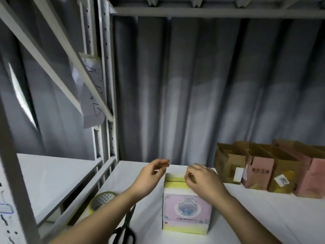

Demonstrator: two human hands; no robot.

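A pastel box [187, 213] stands upright on a white shelf [263, 219], scissors [125, 226] just left of it. The left hand [152, 175] hovers loosely curled, holding nothing; the right hand [204, 179] curls onto the box's top, grip unclear.

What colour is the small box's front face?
The box front is pink with yellow bands; head view.

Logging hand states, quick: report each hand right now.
Left hand: open, fingers loosely curled, holding nothing.
Right hand: fingers curled at the top of the pastel pink-and-yellow cardboard box; whether it grips cannot be told.
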